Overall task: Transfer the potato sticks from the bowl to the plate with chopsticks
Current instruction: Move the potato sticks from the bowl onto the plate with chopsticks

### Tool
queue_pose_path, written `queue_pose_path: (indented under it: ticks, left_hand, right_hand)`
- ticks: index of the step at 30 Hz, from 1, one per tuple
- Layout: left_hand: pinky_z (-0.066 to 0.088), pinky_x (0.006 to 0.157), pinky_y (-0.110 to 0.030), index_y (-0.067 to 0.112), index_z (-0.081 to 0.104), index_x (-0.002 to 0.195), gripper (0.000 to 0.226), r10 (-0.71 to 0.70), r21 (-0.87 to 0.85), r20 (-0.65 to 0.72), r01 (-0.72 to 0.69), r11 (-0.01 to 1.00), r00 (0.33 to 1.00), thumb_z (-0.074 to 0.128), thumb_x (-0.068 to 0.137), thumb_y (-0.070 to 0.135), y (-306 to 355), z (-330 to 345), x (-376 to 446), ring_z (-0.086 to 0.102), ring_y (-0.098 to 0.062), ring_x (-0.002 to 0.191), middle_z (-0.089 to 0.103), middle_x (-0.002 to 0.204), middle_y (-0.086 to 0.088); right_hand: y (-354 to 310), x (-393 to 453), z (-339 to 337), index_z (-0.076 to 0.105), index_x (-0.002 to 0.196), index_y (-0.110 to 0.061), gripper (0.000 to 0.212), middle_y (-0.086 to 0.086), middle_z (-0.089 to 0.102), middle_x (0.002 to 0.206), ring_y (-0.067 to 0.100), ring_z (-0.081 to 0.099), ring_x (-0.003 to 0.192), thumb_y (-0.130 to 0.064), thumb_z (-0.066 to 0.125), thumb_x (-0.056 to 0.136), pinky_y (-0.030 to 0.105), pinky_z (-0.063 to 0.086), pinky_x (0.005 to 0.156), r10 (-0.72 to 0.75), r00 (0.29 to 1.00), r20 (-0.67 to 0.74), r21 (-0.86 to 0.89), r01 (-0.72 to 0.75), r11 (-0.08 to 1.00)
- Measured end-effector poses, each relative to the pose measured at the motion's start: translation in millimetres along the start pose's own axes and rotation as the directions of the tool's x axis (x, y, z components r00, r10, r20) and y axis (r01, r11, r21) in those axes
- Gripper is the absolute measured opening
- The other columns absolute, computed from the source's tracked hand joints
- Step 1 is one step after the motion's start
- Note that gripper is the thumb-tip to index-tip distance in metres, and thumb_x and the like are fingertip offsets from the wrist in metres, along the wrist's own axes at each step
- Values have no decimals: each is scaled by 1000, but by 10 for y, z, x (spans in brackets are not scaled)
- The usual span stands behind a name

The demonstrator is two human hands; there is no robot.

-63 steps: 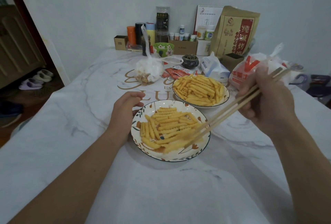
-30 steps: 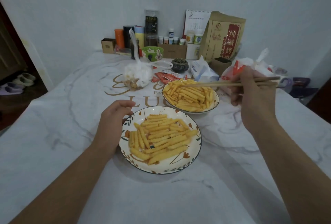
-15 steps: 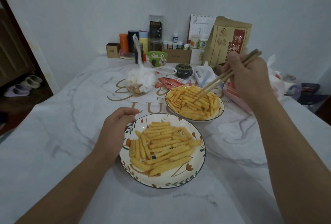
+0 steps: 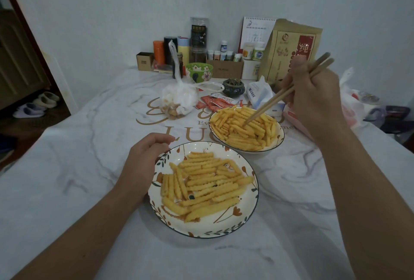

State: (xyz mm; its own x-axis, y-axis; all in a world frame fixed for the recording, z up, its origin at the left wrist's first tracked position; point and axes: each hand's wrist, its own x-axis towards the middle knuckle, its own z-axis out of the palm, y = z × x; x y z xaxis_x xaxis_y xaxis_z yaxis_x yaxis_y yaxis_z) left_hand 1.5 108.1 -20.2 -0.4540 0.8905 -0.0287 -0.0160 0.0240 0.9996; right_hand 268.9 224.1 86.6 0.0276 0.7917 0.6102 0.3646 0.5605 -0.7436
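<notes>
chopsticks tips in bowl, sticks on plate

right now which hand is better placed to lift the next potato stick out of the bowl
Right. The right hand holds the chopsticks, their tips already among the sticks in the bowl. The left hand rests at the plate rim, without a tool.

Tablecloth: gold script flourish, below it large gold letters "LU", rest hidden behind bowl and plate; small "Ev" above, "me" at bowl's right edge. Brown paper bag: red panel with white character 纯, lower characters hidden by hand. Tall dark canister: label with Chinese characters, too small to read. Cardboard box: faint print, unreadable.
</notes>
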Motion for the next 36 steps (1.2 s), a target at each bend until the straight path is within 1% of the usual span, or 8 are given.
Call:
queue_pose_path:
  ticks: [2, 5, 11, 15, 20, 24, 29, 36]
  left_hand:
    - [54, 71, -36, 15, 75, 97, 28, -4, -6, -2, 4, 1000, 1000, 49, 100, 4, 5, 1, -4, 68, -22, 72, 73, 72, 5]
    - [54, 69, -35, 15, 75, 97, 29, -4, -12, 5, 4, 1000, 1000, 49, 100, 3, 13, 0, -7, 68, -20, 70, 73, 71, 6]
    - [56, 69, -36, 16, 75, 94, 30, -8, -31, 12, 8, 999, 1000, 49, 99, 3, 14, -9, -4, 69, -23, 72, 73, 75, 2]
    - [56, 67, -35, 18, 75, 92, 30, -10, -38, 20, 10, 999, 1000, 50, 99, 2, 16, -10, -6, 70, -20, 69, 73, 78, 0]
    - [54, 68, -35, 16, 75, 95, 29, -12, -37, 25, 13, 999, 1000, 50, 99, 3, -3, -18, -1, 66, -23, 70, 72, 75, 2]
    - [55, 72, -39, 16, 75, 96, 29, -2, -23, 33, 3, 1000, 999, 50, 99, 3, -10, -21, 0, 68, -26, 75, 72, 78, 0]
    - [54, 79, -46, 15, 75, 98, 28, -1, -17, 36, 2, 1000, 999, 49, 100, 3, -23, -18, 12, 67, -32, 80, 72, 76, -4]
    - [54, 78, -44, 16, 76, 98, 30, 2, 0, 28, -2, 1000, 1000, 49, 100, 3, -24, -12, 22, 67, -32, 80, 73, 75, -1]
  right_hand:
    - [-103, -4, -19, 64, 71, -12, 55, 14, 62, 65, 13, 54, 50, -44, 38, 108, 23, 43, 47, 36, 999, -12, 89, -35, 995]
    - [-284, -88, 11, 63, 70, -10, 58, 2, 57, 51, 10, 49, 42, -43, 36, 109, 20, 39, 40, 49, 995, 86, 177, -64, 982]
    - [-447, -279, 291, 65, 73, -4, 55, -6, 55, 51, 6, 48, 46, -35, 36, 109, 17, 38, 43, -46, 937, 347, 187, -21, 982]
    - [-392, -329, 397, 66, 79, 4, 52, -13, 55, 51, 6, 47, 50, -31, 41, 108, 14, 37, 47, -76, 899, 430, 177, -2, 984]
    - [-368, -205, 249, 67, 74, -10, 46, -10, 56, 53, 6, 49, 48, -30, 45, 108, 16, 38, 46, -62, 962, 264, 228, 0, 974]
    - [-230, -91, 127, 66, 69, -20, 47, -7, 60, 59, 10, 57, 56, -40, 46, 107, 29, 47, 56, -59, 998, 37, -34, 60, 998]
    - [-63, -4, -2, 67, 73, -17, 48, -3, 66, 72, 20, 64, 71, -44, 45, 106, 40, 55, 74, -9, 1000, 25, -198, 14, 980]
    - [22, -40, 83, 68, 73, -16, 45, -5, 61, 69, 5, 55, 60, -40, 48, 106, 26, 39, 58, 54, 997, 46, -171, -46, 984]
